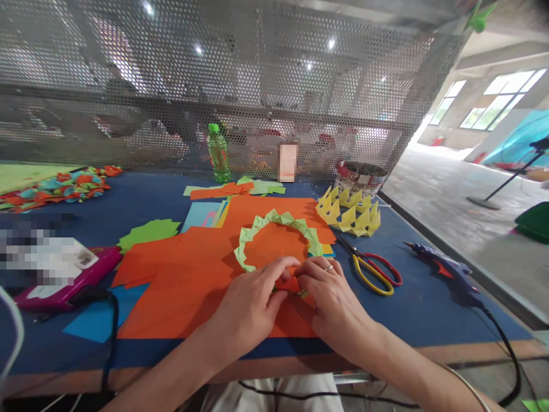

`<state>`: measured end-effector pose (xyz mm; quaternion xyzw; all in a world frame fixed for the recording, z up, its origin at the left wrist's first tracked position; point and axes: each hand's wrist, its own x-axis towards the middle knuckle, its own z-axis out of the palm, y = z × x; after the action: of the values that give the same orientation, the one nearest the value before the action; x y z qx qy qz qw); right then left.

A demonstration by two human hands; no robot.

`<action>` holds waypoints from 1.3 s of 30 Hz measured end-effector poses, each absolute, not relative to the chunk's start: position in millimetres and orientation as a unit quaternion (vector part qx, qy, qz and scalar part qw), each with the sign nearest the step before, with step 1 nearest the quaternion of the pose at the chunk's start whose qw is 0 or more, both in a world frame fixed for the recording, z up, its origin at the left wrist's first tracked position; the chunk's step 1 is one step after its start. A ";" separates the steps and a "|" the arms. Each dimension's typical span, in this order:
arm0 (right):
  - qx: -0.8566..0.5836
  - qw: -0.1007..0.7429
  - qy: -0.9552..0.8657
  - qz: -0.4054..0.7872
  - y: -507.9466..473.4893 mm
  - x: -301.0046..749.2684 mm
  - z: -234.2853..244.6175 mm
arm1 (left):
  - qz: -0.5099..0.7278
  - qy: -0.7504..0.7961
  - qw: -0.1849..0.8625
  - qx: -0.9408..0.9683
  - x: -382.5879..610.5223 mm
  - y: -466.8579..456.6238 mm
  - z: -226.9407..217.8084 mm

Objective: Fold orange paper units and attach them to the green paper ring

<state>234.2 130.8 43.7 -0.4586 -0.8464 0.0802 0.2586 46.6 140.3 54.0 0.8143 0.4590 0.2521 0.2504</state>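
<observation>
Between my fingers, near the front of the table, is a small folded orange paper piece (289, 284). My left hand (254, 300) is closed on its left side, thumb below and fingers above. From the other side my right hand (332, 292), with a ring on one finger, pinches it with bent fingers. A pale green folded-paper ring with pointed tips (274, 217) lies just beyond, and its near part is hidden behind my hands. Under them are large orange paper sheets (193, 292). Whether the orange piece is joined to the green ring, I cannot tell.
Right of my hands lie scissors (373, 273) and a corded glue gun (446, 272). A yellow paper crown (349, 213) stands behind, near a round container (361, 176). A green-capped bottle (219, 154) is at the back. At left are green sheets (150, 233) and a magenta device (81, 280).
</observation>
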 end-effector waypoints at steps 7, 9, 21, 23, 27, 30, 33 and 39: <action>-0.422 0.275 -0.861 0.070 131.1 231.3 46.5 | 0.253 0.468 0.245 0.811 49.5 141.7 50.3; -0.429 0.274 -0.858 0.068 131.3 231.4 46.9 | 0.250 0.467 0.242 0.813 49.2 140.3 50.3; -0.490 0.308 -0.814 0.043 128.1 264.8 63.4 | 0.317 0.498 0.203 0.781 -2.4 135.5 74.2; -0.499 0.321 -0.803 0.055 135.4 278.4 66.6 | 0.291 0.516 0.201 0.780 -10.2 142.6 72.4; -0.538 0.339 -0.758 0.147 161.9 301.7 65.1 | 0.263 0.508 0.256 0.779 -12.9 153.1 65.0; -0.554 0.342 -0.729 0.214 181.5 309.1 60.0 | 0.251 0.477 0.331 0.775 -8.5 156.5 62.1; -0.548 0.348 -0.727 0.226 194.8 309.3 54.6 | 0.240 0.458 0.372 0.770 -6.0 158.8 62.2; -0.533 0.356 -0.734 0.227 213.1 305.4 47.7 | 0.223 0.382 0.362 0.821 -18.0 170.7 73.4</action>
<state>305.4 213.1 47.7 -0.5325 -0.7335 0.2269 0.3562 -18.0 170.7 73.4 0.8206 0.3823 0.2228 0.3618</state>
